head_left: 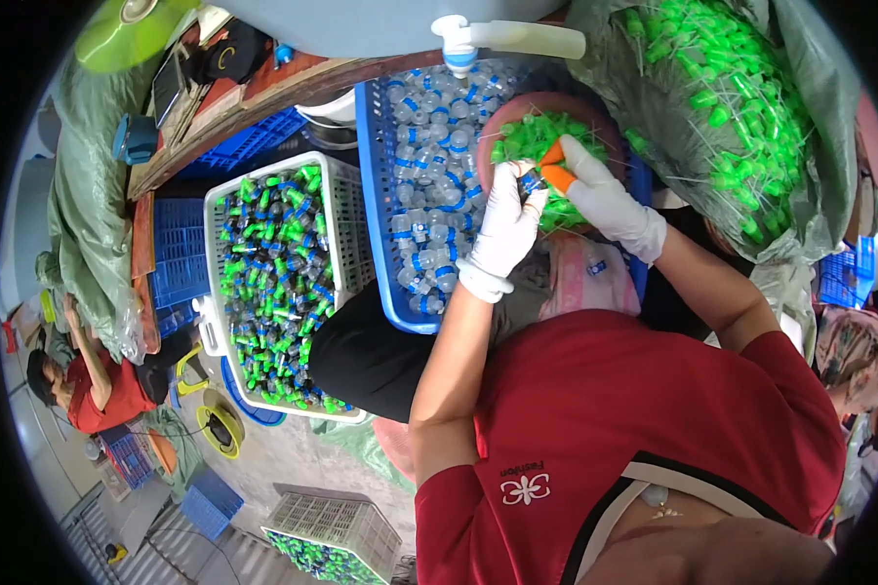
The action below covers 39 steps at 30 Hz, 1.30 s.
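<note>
White-gloved, my left hand [502,229] pinches a small clear bottle with a blue band [531,182] between thumb and fingers. My right hand [610,200] wears a white glove with orange covers on two fingertips. Those tips come together right beside the bottle; what lies between them is too small to make out. Below both hands is a pink bowl [490,156] heaped with green caps with thin stems [537,136]. The bowl rests over a blue crate [373,185] filled with clear, blue-banded bottles [439,175].
A white basket [346,234] of green-topped bottles stands left, and a grey basket [337,522] lower left. A green plastic bag [673,180] of stemmed caps lies right. A white tap [458,44] juts overhead. Another person in red [112,390] sits far left.
</note>
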Tool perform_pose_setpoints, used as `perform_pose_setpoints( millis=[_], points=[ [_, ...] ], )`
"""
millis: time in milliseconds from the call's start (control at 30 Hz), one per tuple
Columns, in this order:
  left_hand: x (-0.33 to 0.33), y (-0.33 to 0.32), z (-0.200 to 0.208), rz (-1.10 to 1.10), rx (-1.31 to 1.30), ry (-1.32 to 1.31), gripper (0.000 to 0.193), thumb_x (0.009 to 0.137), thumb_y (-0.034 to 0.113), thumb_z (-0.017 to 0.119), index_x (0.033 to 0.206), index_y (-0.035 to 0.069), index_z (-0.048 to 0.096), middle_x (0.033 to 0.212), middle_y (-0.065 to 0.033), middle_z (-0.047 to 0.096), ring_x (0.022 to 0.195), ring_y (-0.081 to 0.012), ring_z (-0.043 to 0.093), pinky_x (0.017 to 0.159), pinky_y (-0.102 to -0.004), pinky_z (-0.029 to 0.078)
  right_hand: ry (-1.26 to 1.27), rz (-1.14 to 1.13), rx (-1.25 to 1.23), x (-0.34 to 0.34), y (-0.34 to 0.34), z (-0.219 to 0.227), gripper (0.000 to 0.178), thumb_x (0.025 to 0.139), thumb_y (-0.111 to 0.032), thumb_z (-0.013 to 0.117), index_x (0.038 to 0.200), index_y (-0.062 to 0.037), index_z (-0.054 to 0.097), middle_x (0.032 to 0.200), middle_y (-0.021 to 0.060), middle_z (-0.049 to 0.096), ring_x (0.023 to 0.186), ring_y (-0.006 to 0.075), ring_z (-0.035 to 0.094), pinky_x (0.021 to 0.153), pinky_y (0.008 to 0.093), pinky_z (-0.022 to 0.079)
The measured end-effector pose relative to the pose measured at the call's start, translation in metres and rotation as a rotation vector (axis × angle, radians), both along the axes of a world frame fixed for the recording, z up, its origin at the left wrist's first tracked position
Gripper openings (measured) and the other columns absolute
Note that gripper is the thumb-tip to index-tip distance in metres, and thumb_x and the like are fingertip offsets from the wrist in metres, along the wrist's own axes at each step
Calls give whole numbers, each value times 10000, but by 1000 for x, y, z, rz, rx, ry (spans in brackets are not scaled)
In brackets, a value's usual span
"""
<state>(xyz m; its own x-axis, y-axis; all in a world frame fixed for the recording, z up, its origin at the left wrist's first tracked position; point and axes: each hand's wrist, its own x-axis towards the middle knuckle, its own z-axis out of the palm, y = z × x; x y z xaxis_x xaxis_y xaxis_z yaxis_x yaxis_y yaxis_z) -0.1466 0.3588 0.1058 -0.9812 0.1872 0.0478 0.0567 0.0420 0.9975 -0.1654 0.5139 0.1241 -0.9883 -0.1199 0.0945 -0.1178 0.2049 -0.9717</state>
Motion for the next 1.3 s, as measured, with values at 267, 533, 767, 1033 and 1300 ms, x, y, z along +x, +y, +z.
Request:
perform_pose_setpoints(
  millis=[267, 533, 767, 1033, 1300],
  points=[
    [8, 2, -16, 221, -587, 549, 313, 889, -49, 577, 1189, -13, 498, 1047, -169, 536, 908, -302, 579, 844, -366, 490, -932, 140, -51, -22, 14, 18, 169, 980, -50, 529, 1149, -53, 522, 1019, 12, 569, 943, 94, 544, 821, 234, 462],
    [9, -7, -14, -89, 24, -5, 360, 889, -68, 576, 1230, -5, 478, 1110, -162, 529, 944, -268, 572, 894, -339, 473, -118, 299, 20, -4, 27, -39, 397, 971, -62, 497, 1358, 25, 484, 1225, 77, 587, 1091, 166, 556, 912, 297, 459],
    [12, -6, -16, 47, -74, 113, 335, 917, -38, 585, 1228, -7, 462, 1117, -160, 517, 991, -254, 551, 924, -352, 459, -236, 423, 289, -6, 28, 0, 452, 926, -73, 567, 1354, 39, 478, 1153, 142, 645, 1023, 219, 621, 916, 318, 475],
    [30, -12, -28, -44, -108, -13, 361, 932, 19, 629, 1253, 5, 464, 1166, -137, 541, 1075, -221, 547, 951, -336, 450, 231, 459, 635, 6, 32, 8, 296, 911, -180, 645, 1118, 26, 599, 1001, 238, 654, 938, 371, 648, 834, 406, 508],
    [55, -16, -18, 15, -210, 137, 358, 931, 33, 633, 1256, 7, 483, 1128, -167, 566, 1055, -268, 581, 954, -360, 458, -112, 499, 344, 16, 24, -14, 283, 872, -203, 670, 1060, 4, 621, 1033, 202, 634, 957, 396, 622, 832, 462, 495]
  ],
)
